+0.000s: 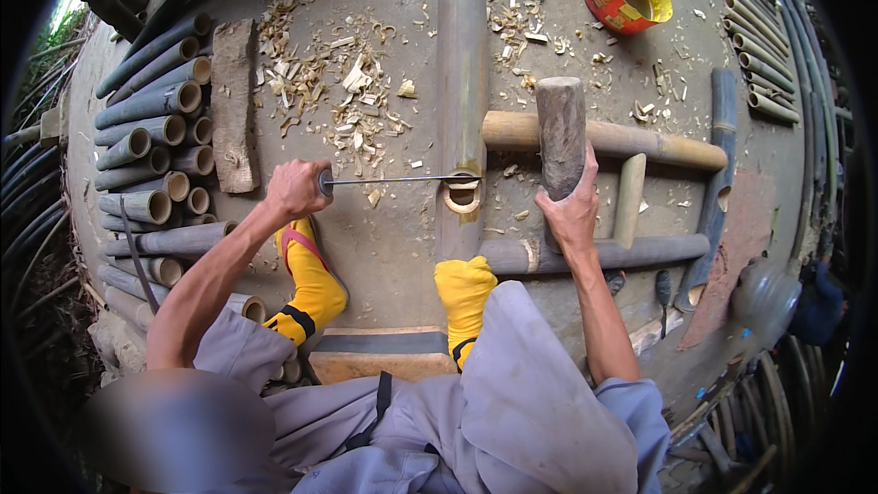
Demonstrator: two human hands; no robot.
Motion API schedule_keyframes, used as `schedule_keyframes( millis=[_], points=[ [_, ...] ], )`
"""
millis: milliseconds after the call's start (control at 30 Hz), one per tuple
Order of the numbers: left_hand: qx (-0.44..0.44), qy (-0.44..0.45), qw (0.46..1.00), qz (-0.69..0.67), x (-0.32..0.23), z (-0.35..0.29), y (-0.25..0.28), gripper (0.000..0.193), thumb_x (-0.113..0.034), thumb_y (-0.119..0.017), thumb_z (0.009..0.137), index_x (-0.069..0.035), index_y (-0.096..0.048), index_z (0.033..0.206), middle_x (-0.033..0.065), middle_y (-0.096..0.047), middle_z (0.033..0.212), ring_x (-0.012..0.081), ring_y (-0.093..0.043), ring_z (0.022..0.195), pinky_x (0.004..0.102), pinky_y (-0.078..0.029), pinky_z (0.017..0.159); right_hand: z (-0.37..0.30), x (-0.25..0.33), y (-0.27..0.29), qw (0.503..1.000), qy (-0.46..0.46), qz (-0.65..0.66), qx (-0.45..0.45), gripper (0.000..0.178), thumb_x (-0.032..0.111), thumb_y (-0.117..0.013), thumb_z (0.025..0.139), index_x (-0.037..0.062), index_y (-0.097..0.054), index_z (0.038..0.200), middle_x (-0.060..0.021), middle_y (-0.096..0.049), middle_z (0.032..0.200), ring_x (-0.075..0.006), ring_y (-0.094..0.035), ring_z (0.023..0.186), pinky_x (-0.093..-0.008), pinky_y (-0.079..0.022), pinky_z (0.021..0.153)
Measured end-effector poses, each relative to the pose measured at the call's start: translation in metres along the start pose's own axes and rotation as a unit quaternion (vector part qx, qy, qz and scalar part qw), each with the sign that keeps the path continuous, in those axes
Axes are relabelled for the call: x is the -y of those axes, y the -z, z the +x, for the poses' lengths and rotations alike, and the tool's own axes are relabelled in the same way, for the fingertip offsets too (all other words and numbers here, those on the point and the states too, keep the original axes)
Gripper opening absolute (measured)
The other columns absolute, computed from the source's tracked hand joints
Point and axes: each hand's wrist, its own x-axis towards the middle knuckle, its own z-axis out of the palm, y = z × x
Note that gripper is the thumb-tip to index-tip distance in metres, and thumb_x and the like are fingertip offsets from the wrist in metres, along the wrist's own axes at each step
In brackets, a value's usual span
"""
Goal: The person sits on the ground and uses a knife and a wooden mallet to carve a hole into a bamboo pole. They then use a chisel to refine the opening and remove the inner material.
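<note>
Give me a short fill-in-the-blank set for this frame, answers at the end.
1. The left hand grips a thin metal tool reaching a ____ in the bamboo pole.
2. The right hand holds a thick club made of ____.
3. Both socks are mainly ____.
4. The bucket stands on the picture's ____ side.

Missing words: hole; wood; yellow; right

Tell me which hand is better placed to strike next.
Probably the right hand: it grips the wooden mallet, while the left hand holds the chisel, its far end at the holed bamboo pole.
</note>
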Motion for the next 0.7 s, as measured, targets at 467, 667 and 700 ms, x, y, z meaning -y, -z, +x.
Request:
schedule_keyframes(
  millis=[467,667,700],
  points=[
    [-0.126,-0.198,0.971,0.047,-0.001,-0.030,-0.028,0.029,-0.014,-0.067,0.070,-0.009,-0.048,0.091,0.0075,-0.055,0.080,0.0266,-0.059,0.079,0.0398,-0.046,0.069,0.003,0.010,0.016,0.996,-0.077,0.036,0.037,0.078,0.014,-0.076,0.065,0.0061,-0.037,0.132,-0.0221,-0.062,0.108,-0.0324,-0.063,0.098,-0.0398,-0.049,0.087],
    [-0.069,-0.204,0.974,0.065,0.004,-0.028,-0.028,0.025,-0.012,-0.065,0.072,-0.009,-0.047,0.089,0.0078,-0.055,0.078,0.0264,-0.060,0.078,0.0401,-0.048,0.068,-0.011,0.033,0.042,0.999,-0.003,0.016,0.044,0.079,0.014,-0.078,0.064,0.0005,-0.038,0.131,-0.0220,-0.062,0.108,-0.0308,-0.063,0.098,-0.0383,-0.050,0.086],
    [-0.079,-0.212,0.973,0.052,0.005,-0.026,-0.028,0.026,-0.012,-0.066,0.070,-0.009,-0.047,0.088,0.0084,-0.055,0.076,0.0281,-0.059,0.075,0.0406,-0.047,0.066,-0.018,0.037,0.047,0.999,-0.001,0.018,0.050,0.080,0.014,-0.079,0.064,0.0000,-0.038,0.131,-0.0221,-0.061,0.109,-0.0309,-0.063,0.098,-0.0381,-0.050,0.086]
  ],
)
